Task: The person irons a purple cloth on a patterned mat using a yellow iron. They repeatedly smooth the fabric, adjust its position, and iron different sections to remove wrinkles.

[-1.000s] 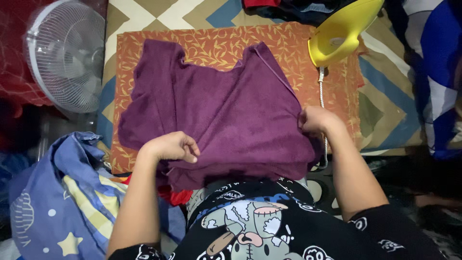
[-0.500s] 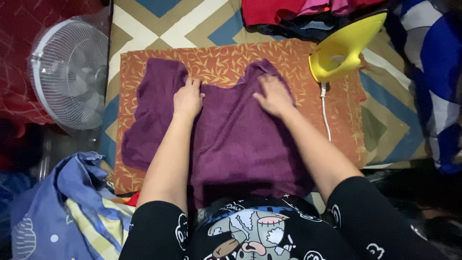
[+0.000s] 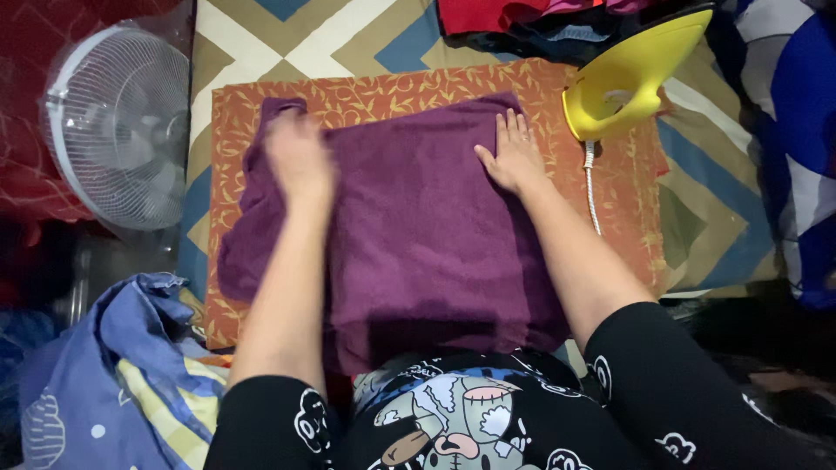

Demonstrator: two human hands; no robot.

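A white fan (image 3: 117, 126) is seen far out to the left of the left hand (image 3: 299, 161), with a blue patterned cloth (image 3: 113, 365) below it, beside the left forearm. The left hand is blurred and laid on the purple garment (image 3: 418, 235); whether it is flat or clenched cannot be told. The garment is spread, folded, on an orange leaf-patterned mat (image 3: 392, 87) under both hands. The right hand (image 3: 514, 157) is pressed flat and released, fingers spread, on the garment's upper right corner. Just right of it, a yellow iron (image 3: 631, 74) is stood with its cord (image 3: 592, 187) hanging down.
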